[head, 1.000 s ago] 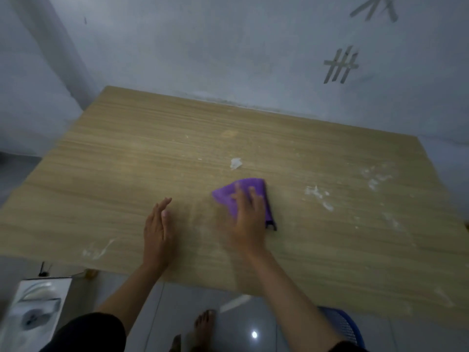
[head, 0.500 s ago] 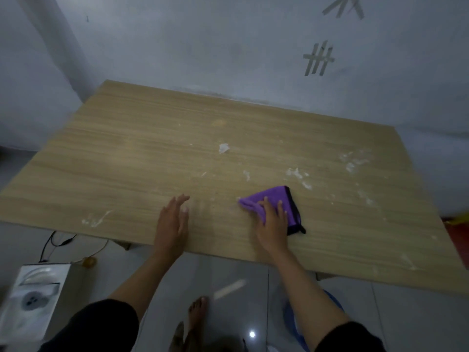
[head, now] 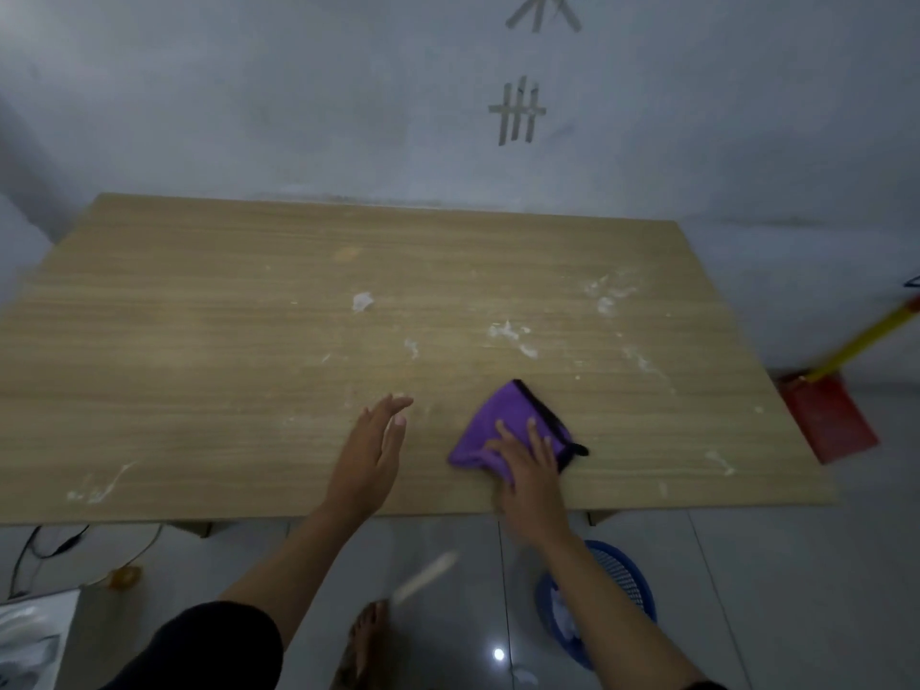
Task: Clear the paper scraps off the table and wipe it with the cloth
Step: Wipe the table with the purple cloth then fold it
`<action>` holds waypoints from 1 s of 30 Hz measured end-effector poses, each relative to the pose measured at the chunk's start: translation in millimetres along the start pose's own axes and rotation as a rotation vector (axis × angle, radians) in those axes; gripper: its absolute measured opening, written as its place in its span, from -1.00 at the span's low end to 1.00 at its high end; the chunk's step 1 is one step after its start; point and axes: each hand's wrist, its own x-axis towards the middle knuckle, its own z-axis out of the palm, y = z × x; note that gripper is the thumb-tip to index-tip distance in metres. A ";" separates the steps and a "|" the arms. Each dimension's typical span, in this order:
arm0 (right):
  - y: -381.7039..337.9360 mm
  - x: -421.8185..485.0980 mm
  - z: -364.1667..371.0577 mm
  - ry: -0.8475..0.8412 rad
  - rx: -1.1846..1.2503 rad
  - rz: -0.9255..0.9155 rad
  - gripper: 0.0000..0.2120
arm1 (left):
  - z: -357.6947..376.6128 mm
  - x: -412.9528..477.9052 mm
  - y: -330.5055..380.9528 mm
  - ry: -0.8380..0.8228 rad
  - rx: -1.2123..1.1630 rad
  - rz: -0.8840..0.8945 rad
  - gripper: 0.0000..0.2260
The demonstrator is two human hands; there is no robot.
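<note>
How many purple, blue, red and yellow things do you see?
Purple: 1, the cloth under the right hand
Blue: 1, the basket on the floor
Red: 1, the flat red thing
Yellow: 1, the stick
Total: 4

Right hand (head: 530, 470) presses flat; left hand (head: 371, 453) rests open.

Right hand (head: 530, 483) presses purple cloth (head: 503, 430) flat on table (head: 199, 366); left hand (head: 371, 448) spread beside it.

We wear short black sleeves (head: 199, 644) ending above our elbows, leaving our forearms, hands (head: 371, 450) and foot (head: 361, 644) bare.
</note>
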 end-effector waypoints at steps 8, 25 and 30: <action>-70.2 7.9 48.5 -0.091 -0.096 -0.385 -0.66 | 15.8 13.6 -12.3 0.161 -0.011 -0.157 -0.54; -76.0 77.6 -7.3 -0.005 0.652 0.214 -0.62 | -58.4 134.8 -31.9 0.182 0.387 0.171 -0.73; -32.9 63.4 -10.1 0.323 0.533 0.431 -0.81 | -117.2 163.4 -59.3 0.422 0.581 -0.122 -0.78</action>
